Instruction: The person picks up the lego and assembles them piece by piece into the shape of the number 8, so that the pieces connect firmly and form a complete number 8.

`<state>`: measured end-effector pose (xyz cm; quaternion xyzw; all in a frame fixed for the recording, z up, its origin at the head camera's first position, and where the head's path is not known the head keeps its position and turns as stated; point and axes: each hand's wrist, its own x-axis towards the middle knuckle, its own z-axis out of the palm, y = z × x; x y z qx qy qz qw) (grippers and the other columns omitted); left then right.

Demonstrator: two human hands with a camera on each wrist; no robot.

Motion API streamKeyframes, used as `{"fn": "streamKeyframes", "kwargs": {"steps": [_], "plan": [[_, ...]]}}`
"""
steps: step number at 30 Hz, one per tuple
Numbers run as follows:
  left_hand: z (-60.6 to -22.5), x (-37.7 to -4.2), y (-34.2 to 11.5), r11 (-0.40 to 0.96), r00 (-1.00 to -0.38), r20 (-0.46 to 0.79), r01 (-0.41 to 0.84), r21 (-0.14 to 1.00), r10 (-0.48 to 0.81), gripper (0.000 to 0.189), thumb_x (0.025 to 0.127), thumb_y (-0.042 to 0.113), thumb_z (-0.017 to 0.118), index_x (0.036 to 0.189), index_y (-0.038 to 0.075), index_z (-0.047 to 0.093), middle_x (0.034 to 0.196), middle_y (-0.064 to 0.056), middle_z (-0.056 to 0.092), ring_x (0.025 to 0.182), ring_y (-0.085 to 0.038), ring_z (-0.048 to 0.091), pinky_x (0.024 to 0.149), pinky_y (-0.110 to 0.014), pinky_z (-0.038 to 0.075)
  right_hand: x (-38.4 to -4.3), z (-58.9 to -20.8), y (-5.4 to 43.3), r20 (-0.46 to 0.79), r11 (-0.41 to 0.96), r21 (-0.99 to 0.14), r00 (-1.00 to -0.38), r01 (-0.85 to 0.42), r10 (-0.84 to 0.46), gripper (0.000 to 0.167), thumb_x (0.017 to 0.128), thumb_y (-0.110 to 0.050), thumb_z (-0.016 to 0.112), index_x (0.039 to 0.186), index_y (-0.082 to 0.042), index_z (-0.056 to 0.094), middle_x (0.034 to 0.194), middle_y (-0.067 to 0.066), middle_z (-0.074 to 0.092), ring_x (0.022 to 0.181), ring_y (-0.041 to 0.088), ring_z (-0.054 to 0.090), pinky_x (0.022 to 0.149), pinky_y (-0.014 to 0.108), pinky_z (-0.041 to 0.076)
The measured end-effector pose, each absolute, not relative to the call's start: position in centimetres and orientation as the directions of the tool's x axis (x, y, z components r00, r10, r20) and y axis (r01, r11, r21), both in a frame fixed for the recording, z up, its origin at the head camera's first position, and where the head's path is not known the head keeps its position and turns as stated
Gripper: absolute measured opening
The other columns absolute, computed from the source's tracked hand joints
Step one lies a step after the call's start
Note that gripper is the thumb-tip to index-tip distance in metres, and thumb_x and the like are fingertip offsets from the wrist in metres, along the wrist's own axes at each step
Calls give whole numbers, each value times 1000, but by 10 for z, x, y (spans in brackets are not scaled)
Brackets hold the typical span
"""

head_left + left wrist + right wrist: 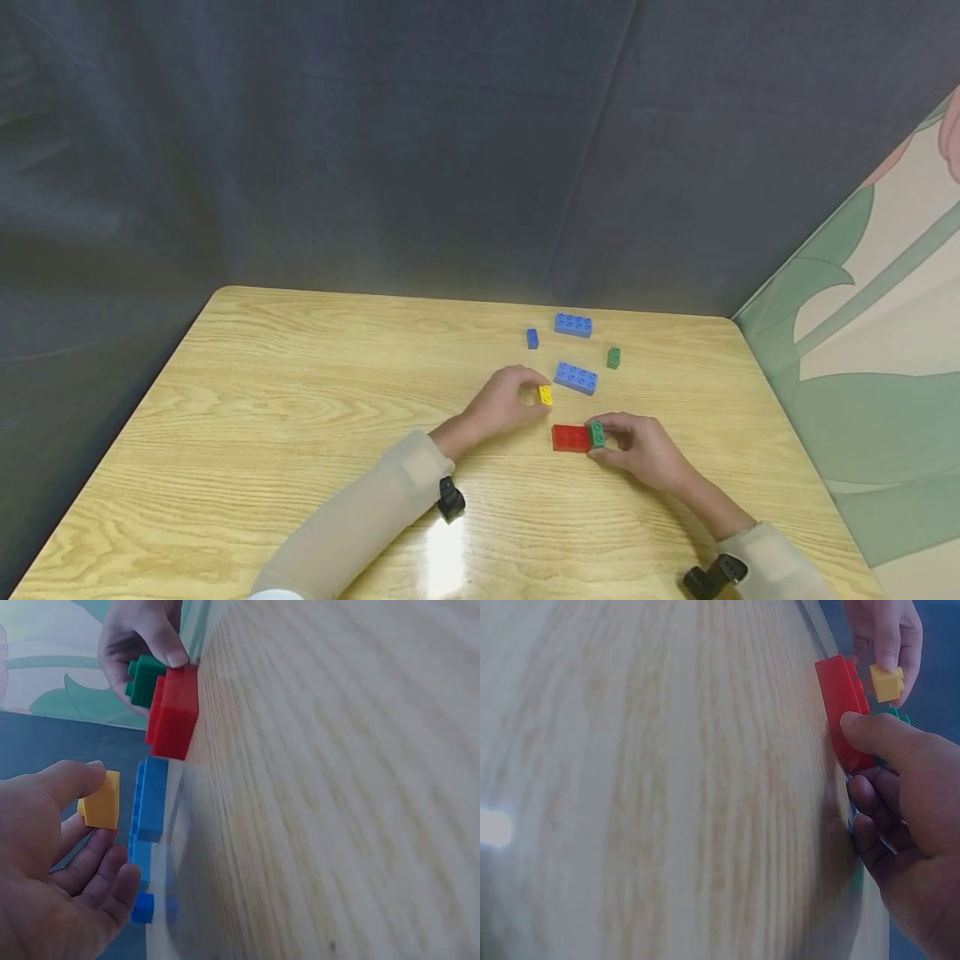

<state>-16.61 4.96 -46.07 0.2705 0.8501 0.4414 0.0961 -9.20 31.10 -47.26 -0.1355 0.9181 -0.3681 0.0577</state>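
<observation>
A small yellow brick point(545, 394) is pinched between the thumb and fingers of my left hand point(504, 403), held above the table. Lower and to the right, a long red brick point(571, 438) lies on the wood with a green brick point(597, 434) sitting on its right end. My right hand point(648, 450) grips that end, and in the right wrist view its thumb presses on the side of the red brick point(841, 694). The left wrist view shows the yellow brick point(103, 800) apart from the red brick point(175, 712), studs facing up.
Behind the hands lie two long blue bricks, one nearer point(576, 378) and one farther point(573, 325), a small blue brick point(532, 338) and a small green brick point(613, 357). A dark curtain point(420, 167) hangs at the table's back edge, and a patterned panel point(885, 350) stands right.
</observation>
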Motion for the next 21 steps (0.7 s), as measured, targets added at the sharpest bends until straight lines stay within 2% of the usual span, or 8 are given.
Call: {"fn": "streamKeyframes", "kwargs": {"steps": [15,21], "plan": [[-455,-146,58,455,-804,74,406,792,590,39,87,21,83,122,9,71,120,0,69,108,-16,62,94,-25,50,-93,-475,313,17,691,-684,-952,-235,-307,36,82,-13,86,116,-11,75,111,2,74,81,12,55,65,23,44],[-457,-139,63,455,-788,60,413,789,612,39,87,19,83,122,10,71,119,1,70,106,-14,63,92,-22,50,-93,-475,313,21,689,-681,-947,-248,-320,35,83,-15,86,116,-12,75,113,1,74,96,12,66,78,25,53]]}}
